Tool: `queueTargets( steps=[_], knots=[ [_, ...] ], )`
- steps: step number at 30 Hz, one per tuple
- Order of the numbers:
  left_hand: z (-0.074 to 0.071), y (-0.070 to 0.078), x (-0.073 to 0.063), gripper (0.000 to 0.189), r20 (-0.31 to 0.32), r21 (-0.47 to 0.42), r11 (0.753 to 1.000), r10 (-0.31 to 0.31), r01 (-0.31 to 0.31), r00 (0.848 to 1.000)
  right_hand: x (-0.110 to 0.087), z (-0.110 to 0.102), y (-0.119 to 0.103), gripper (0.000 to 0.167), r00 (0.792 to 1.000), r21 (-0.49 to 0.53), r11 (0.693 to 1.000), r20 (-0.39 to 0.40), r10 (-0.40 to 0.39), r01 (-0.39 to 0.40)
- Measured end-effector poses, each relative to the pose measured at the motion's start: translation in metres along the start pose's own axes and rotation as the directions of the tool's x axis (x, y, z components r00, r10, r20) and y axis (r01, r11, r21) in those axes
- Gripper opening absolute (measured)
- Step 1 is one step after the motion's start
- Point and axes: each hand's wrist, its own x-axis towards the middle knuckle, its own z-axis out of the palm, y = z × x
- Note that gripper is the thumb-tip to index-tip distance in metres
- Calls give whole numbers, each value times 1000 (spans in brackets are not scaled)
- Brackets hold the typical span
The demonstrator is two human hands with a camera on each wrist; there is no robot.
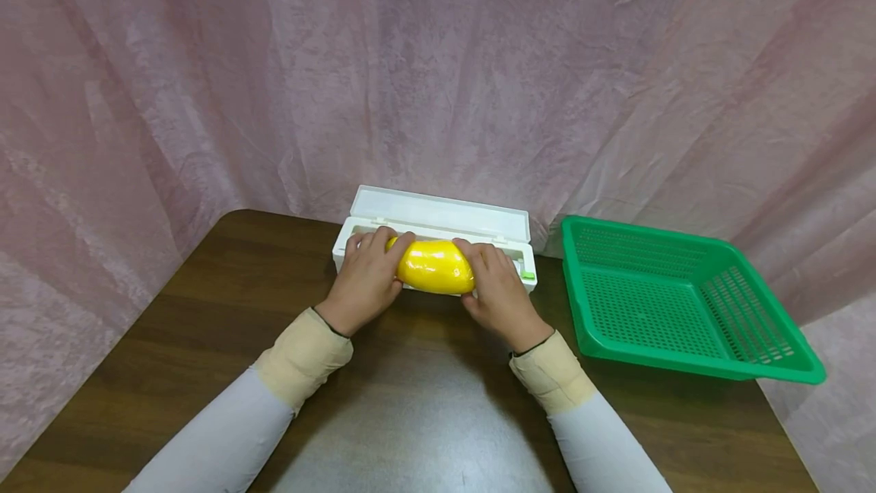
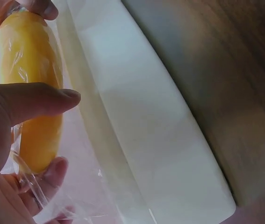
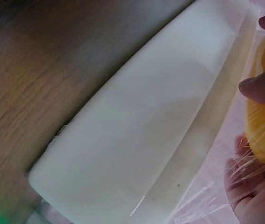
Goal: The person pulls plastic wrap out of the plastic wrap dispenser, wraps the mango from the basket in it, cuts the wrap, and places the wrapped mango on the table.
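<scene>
A smooth yellow mango, wrapped in shiny cling film, is held between both hands over the front of a white cling film dispenser. My left hand grips its left end, with the thumb on the near side and fingers beyond. At the opposite end my right hand grips it in the same way. Both wrist views show clear film bunched around the fingers and stretching toward the dispenser's edge. The dispenser's lid stands raised at the back.
A green plastic basket with a perforated floor stands to the right of the dispenser. A small light-green piece shows at the dispenser's right end. Pink curtain hangs behind the brown wooden table.
</scene>
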Motion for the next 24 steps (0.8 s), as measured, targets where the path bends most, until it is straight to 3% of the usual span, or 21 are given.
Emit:
queueTargets(
  steps=[24],
  knots=[
    [-8,3,2,74,-82,-24,999,19,-21,996,2,-10,-6,92,995,-18,999,-86,-40,39]
  ],
)
